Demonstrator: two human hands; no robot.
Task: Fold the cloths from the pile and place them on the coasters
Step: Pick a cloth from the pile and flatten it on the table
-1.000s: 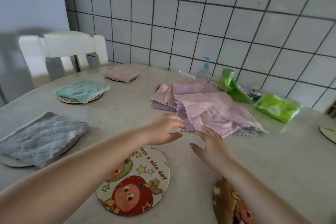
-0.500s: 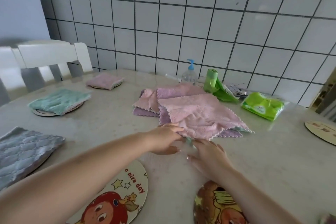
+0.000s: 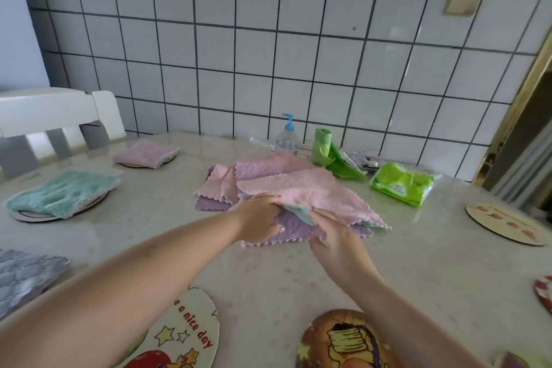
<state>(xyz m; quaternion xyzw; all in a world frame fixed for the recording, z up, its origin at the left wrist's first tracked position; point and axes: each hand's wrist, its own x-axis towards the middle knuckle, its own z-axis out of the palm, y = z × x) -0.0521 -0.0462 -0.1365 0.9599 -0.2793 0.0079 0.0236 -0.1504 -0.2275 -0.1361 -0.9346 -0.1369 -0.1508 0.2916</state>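
Note:
A pile of pink and purple cloths (image 3: pixel 268 173) lies in the middle of the table. My left hand (image 3: pixel 260 216) and my right hand (image 3: pixel 334 236) both pinch the near edge of the top pink cloth (image 3: pixel 307 191), lifting it so its mint underside shows above a purple cloth (image 3: pixel 286 230). Folded cloths rest on coasters at the left: a pink one (image 3: pixel 146 154), a mint one (image 3: pixel 62 193), a grey one (image 3: pixel 24 278). Bare coasters lie near me: a cartoon "nice day" coaster (image 3: pixel 185 337), a brown coaster (image 3: pixel 337 340) and a round coaster (image 3: pixel 504 227) at the right.
Against the tiled wall stand a pump bottle (image 3: pixel 288 137), a green bag roll (image 3: pixel 324 149) and a green wipes pack (image 3: pixel 401 184). A white chair (image 3: pixel 53 116) stands at the table's far left. A red-edged coaster (image 3: pixel 545 293) peeks in at the right edge.
Both hands reached forward to the pile and closed on the near edge of the top pink cloth, raising it. The view tilted upward and to the right.

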